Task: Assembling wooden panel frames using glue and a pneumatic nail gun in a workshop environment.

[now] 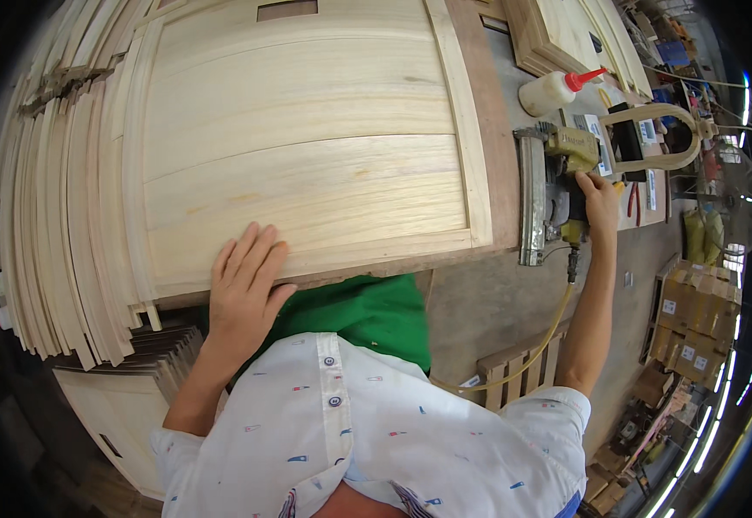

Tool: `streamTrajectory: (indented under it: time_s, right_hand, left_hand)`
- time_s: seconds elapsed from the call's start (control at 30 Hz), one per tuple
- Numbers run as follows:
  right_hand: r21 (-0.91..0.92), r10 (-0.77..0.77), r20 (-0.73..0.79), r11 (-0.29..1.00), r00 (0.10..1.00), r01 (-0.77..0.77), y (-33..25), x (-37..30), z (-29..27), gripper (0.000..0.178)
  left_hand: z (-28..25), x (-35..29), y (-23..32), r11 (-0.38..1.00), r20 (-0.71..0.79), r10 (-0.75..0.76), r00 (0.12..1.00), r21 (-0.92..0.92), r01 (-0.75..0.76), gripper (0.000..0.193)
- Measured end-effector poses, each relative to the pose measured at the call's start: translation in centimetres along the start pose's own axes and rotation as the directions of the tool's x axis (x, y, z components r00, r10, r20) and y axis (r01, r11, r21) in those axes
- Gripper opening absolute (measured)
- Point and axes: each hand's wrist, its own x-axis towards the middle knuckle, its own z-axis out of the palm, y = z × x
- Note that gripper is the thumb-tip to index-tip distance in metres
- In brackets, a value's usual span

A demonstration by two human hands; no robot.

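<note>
A pale wooden panel [298, 112] with a strip frame along its edges lies flat in front of me. My left hand [249, 281] rests on its near edge, fingers stretched out and holding nothing. To the right of the panel, an air nail gun [533, 198] sits at the bench's right side. My right hand [600, 203] has its fingers closed about the nail gun's handle; part of that grip is hidden. From the tool's lower end a yellow air hose [563, 304] runs down past my right arm. Beyond the gun lies a white glue bottle [547, 95] with a red nozzle.
Many thin wooden strips [52, 216] are stacked along the left. Below them, more panels [112, 414] lean together. At right are a curved wooden frame [691, 142], red-handled pliers [634, 200] and a fan [734, 194]. Cardboard boxes [695, 315] and a pallet [523, 375] stand lower down.
</note>
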Motion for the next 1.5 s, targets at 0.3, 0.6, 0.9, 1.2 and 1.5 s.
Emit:
streamTrajectory:
  time_s: [0.3,0.6,0.9,1.2,1.5]
  right_hand:
    - [0.071,-0.354,0.024,0.933,0.935,0.352,-7.8,-11.3,8.0,0.04]
    - [0.266,-0.174,0.299,0.96,0.938,0.093,-10.8,-11.7,11.1,0.049]
    - [0.485,-0.248,0.306,0.871,0.919,0.074,-11.4,-12.1,9.2,0.046]
    - [0.426,-0.302,0.334,0.894,0.893,0.143,-11.0,-11.5,9.8,0.04]
    - [0.35,-0.29,0.169,0.911,0.942,0.217,-12.3,-14.2,11.7,0.032]
  left_hand:
    - [-1.0,-2.4,-2.2,0.995,-0.147,-0.101,0.984,-0.011,0.1,0.041]
    - [-3.1,-2.3,-2.0,0.998,-0.217,-0.066,0.974,-0.031,0.061,0.035]
    - [-8.2,-2.5,-7.6,0.826,-0.442,-0.511,0.738,-0.015,0.563,0.062]
    - [-8.6,-1.6,-10.1,0.543,-0.105,-0.776,0.622,-0.614,0.573,0.057]
    - [-7.3,-10.5,-7.1,0.569,-0.411,-0.813,0.412,-0.707,0.42,0.055]
